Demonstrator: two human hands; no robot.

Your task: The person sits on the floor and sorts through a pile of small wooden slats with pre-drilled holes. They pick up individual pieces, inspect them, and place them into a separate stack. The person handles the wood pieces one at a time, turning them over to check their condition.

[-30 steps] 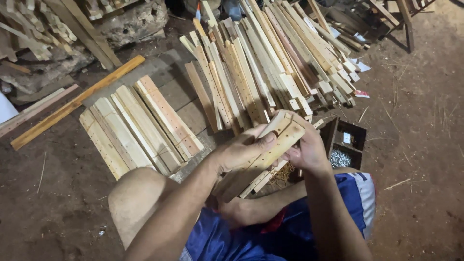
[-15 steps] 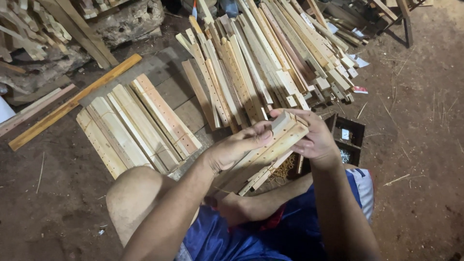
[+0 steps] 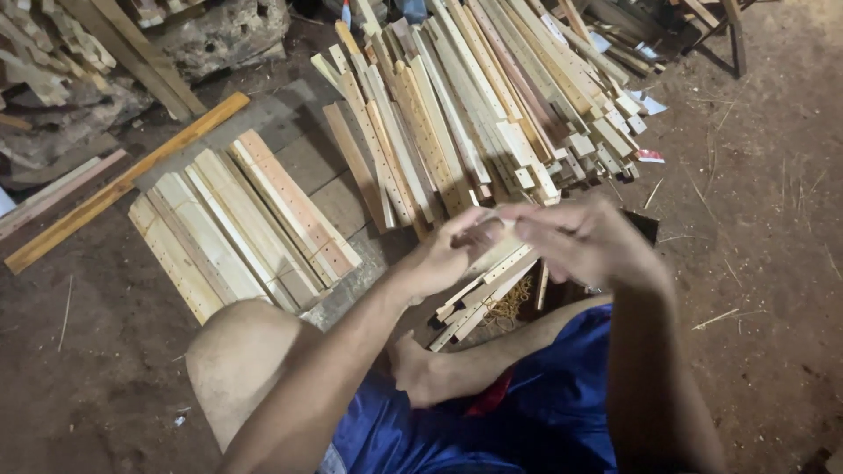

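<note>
I sit on the ground, and both hands hold a bundle of thin wooden slats (image 3: 488, 281) in front of my knees. My left hand (image 3: 446, 254) grips the bundle from the left side. My right hand (image 3: 590, 239), blurred with motion, is closed over its upper end; what sits between its fingers is not clear. The bundle slants down to the left, and its lower ends point at my foot (image 3: 413, 369). A small heap of yellowish rubber bands (image 3: 509, 303) lies under the bundle.
A neat stack of pale slats (image 3: 237, 224) lies to the left. A big loose pile of slats (image 3: 479, 105) fans out ahead. A long orange board (image 3: 132, 180) and rough wood scraps (image 3: 53, 61) lie at the far left. Bare dirt spreads to the right.
The bundle has dropped a little and my right hand has moved quickly over its upper end. The camera has shifted slightly.
</note>
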